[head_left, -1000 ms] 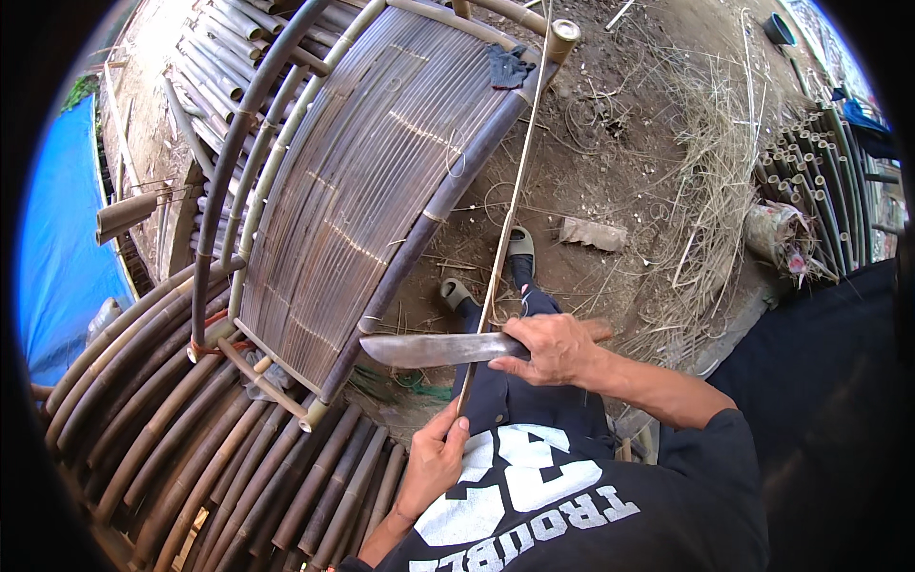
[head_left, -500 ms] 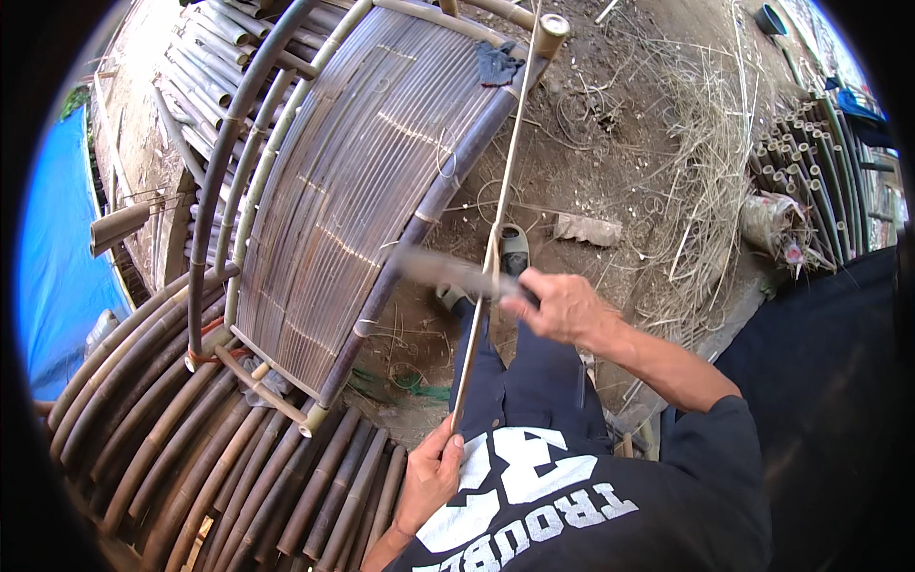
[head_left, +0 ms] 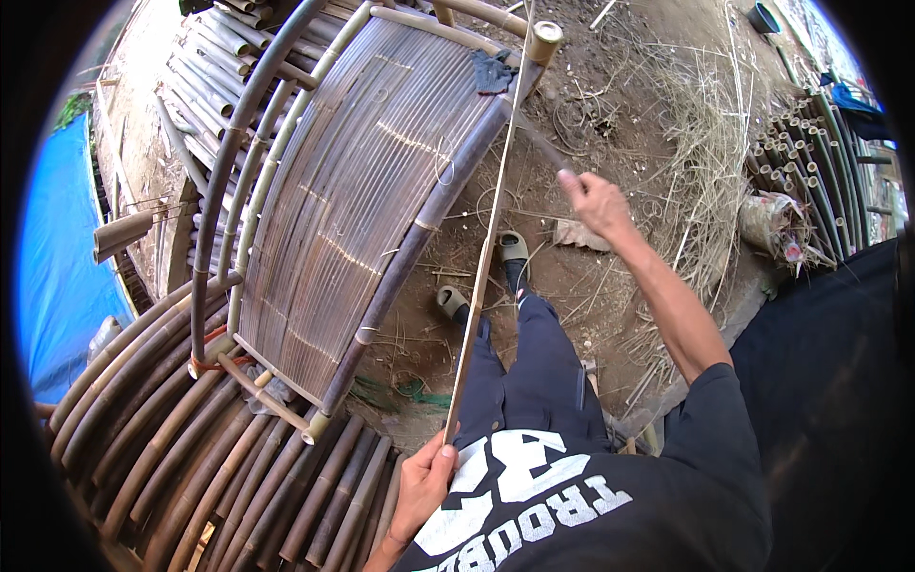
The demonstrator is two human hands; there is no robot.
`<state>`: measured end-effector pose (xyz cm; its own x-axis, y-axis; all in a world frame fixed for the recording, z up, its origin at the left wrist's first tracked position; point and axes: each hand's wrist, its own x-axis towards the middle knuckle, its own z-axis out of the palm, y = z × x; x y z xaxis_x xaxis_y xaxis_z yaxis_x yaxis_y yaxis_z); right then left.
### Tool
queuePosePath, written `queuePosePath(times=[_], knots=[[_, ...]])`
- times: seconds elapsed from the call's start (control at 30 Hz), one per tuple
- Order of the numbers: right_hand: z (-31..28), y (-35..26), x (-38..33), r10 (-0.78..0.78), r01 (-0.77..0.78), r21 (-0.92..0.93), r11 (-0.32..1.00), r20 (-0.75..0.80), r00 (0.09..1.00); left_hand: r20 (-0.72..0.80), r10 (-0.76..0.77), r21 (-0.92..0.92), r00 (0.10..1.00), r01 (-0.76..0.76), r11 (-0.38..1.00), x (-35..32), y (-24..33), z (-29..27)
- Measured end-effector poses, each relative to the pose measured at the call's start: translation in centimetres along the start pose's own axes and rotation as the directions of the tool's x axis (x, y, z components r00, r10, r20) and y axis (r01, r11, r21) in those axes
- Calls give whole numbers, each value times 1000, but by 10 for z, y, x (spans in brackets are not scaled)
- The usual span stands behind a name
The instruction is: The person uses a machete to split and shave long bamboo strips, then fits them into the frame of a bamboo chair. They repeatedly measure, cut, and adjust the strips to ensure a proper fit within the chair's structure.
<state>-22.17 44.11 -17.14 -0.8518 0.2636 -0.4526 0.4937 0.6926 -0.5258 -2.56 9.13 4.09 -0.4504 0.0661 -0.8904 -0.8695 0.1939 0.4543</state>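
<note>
My left hand [head_left: 424, 481], low near my waist, is closed round the lower end of a long, thin bamboo strip [head_left: 483, 276]. The strip slants up and away, its far part passing the corner of a bamboo bench [head_left: 335, 214]. Farther out on the right, my right hand [head_left: 600, 207] grips the handle of a knife [head_left: 542, 146]. Its dark blade points up and left toward the strip's far part and is smeared by motion. Whether the blade touches the strip, I cannot tell.
A dark cloth [head_left: 494, 71] lies on the bench's far corner. Curved bamboo poles [head_left: 257, 477] are stacked at lower left, with a blue tarp [head_left: 67, 257] beyond. Shavings [head_left: 701, 162] and a flat pale piece [head_left: 579, 235] lie on the ground; cut bamboo [head_left: 810, 162] stands at right.
My right hand has swung outward and up with the knife, from the middle of the strip toward its far part. My left hand keeps its hold, shifted slightly left.
</note>
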Motion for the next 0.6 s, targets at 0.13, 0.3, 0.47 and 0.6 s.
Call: queuePosePath(times=[0.13, 0.3, 0.47, 0.6], knots=[[-4, 21, 1, -210, 208, 41, 977, 32, 977, 98, -55, -133, 994, 68, 989, 19, 3, -3], [13, -46, -141, -557, 548, 101, 830, 143, 818, 278, -97, -454, 956, 220, 863, 49, 20, -2], [28, -68, -172, -663, 643, 160, 749, 156, 733, 217, -116, -374, 969, 192, 907, 41, 35, 0], [33, -51, -149, -372, 364, 115, 924, 60, 926, 165, -77, -286, 983, 123, 950, 32, 39, 3]])
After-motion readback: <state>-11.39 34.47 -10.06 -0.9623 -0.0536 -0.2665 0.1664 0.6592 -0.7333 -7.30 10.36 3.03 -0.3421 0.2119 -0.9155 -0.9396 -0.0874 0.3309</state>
